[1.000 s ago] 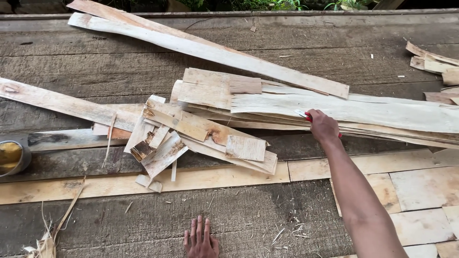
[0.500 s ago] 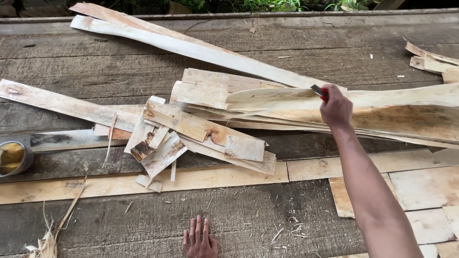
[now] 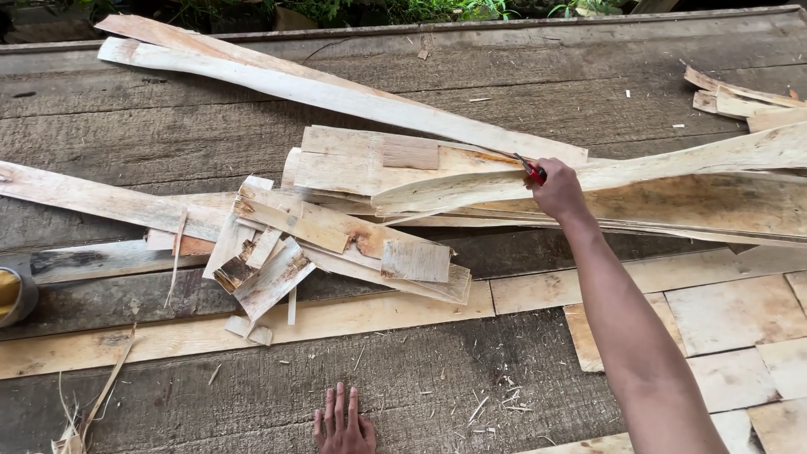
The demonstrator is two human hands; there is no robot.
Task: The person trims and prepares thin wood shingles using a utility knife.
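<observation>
A single head-worn camera looks steeply down and forward across a weathered plank counter point(image 3: 521, 101), from the near edge toward greenery along the far rim. It sits close enough that the right hand point(image 3: 556, 192) reaches mid-frame at arm's length (forearm entering from the lower right), while the left hand point(image 3: 343, 424) lies flat at the bottom edge.

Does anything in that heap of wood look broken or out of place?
Yes. One small piece in the jumbled scrap pile has a dark, ragged, splintered end. The long strip under the right hand bows upward instead of lying flat. Splinters litter the planks.
</observation>
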